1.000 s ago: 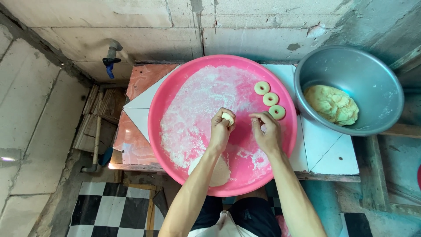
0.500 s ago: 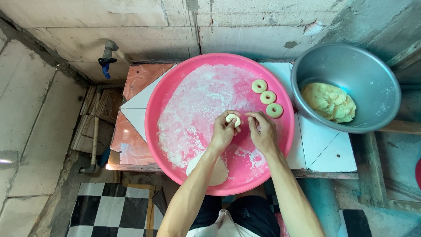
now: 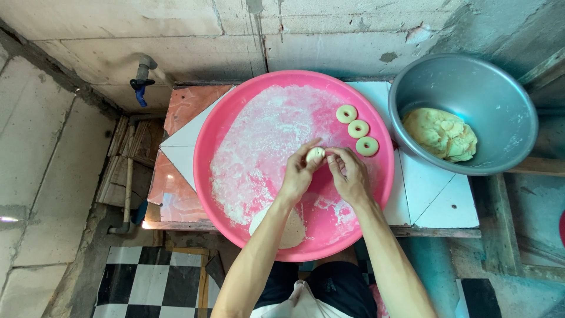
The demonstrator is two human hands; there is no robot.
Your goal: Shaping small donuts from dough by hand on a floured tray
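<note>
both hands meet over the middle of a big round pink tray (image 3: 235, 112) that sits on the counter (image 3: 435, 200). the left hand (image 3: 298, 176) and the right hand (image 3: 348, 175) pinch a small pale piece of dough (image 3: 314, 154) between their fingertips, thumb and forefinger of each side closed on it, so the piece is held just above the tray floor, a little right of its centre. the hands touch each other at the fingertips around the dough.

the tray floor is dusted with white flour (image 3: 265, 147), thickest on the left half and thinning to bare pink toward the right rim. three small dough rings (image 3: 358, 129) lie in a slanting row on the upper right part of the tray, close together, well apart from the hands but near the rim. a flat pale patch of dough (image 3: 288, 227) lies near the lower rim, partly hidden under the left forearm.

to the right of the tray, its rim just beside or touching the tray's, stands a grey metal bowl (image 3: 471, 88) with a lump of yellowish dough (image 3: 442, 134) lying in its lower half. the counter is covered with white and reddish tiles. on the concrete wall at upper left hangs a tap with a blue handle (image 3: 140, 88). below the counter a black and white checkered floor (image 3: 141, 277) shows.
</note>
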